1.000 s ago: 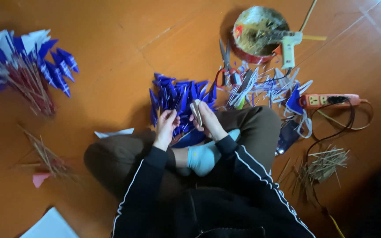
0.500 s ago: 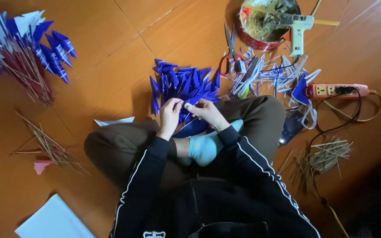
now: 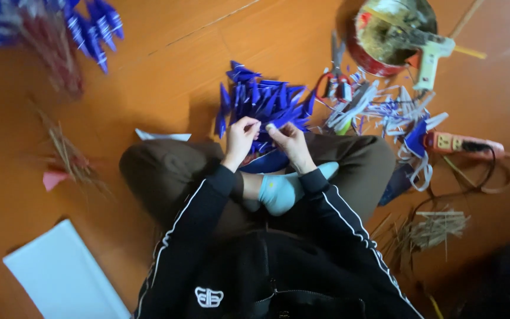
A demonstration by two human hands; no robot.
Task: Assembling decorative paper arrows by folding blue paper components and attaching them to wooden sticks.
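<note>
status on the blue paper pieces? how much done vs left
Done: a bundle of blue pieces on sticks lies at far left, blurred. In hand: left hand and right hand meet at the near edge of the blue pile; what they pinch is too small to tell. Left: that pile, plus loose sticks at right and paper scraps by the scissors.

Blue paper cones (image 3: 267,100), orange floor (image 3: 166,77)

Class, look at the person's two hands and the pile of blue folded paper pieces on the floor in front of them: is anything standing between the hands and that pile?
Nothing visible does. The left hand and right hand are already at the near edge of the blue paper pile, fingertips meeting over a piece. The scissors and paper scraps lie off to the right.
</note>
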